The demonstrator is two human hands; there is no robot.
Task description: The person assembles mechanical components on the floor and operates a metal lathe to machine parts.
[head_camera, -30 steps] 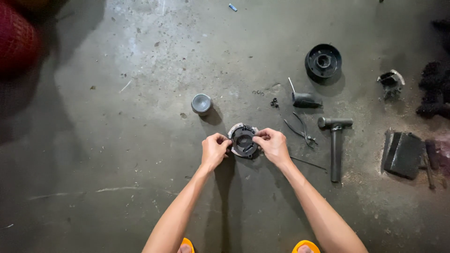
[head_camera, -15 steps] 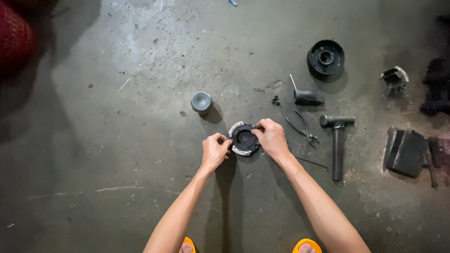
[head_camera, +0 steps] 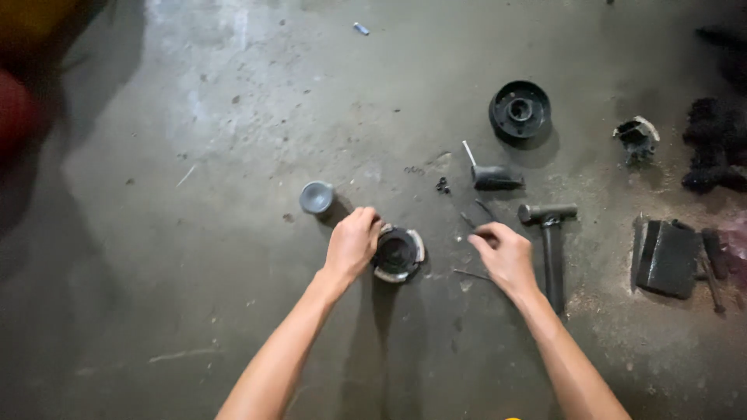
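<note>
**Hands at work on a round metal part on a workshop floor**

On the stained concrete floor point(head_camera: 194, 257), the left hand point(head_camera: 352, 245) clamps its grip over the left rim of a round metal part point(head_camera: 398, 253), a dark ring with pale lugs lying flat near the middle of the scene. The right hand point(head_camera: 504, 257), just right of that part and apart from it, pinches its grip narrow on a thin dark tool point(head_camera: 476, 225); what kind of tool cannot be made out. Holding the ring well likely means keeping it pressed flat while the right hand works, so it does not spin or skid. Outward lie a small grey cup point(head_camera: 316, 197) to the far left, a hammer point(head_camera: 551, 241) to the right, a black funnel-like piece point(head_camera: 493, 177), a black disc point(head_camera: 520, 110) farther off, and a dark flat block point(head_camera: 666, 257) at right. Small black bits point(head_camera: 443, 185) are too tiny to identify, and dark heaps at the right edge are cut off.
</note>
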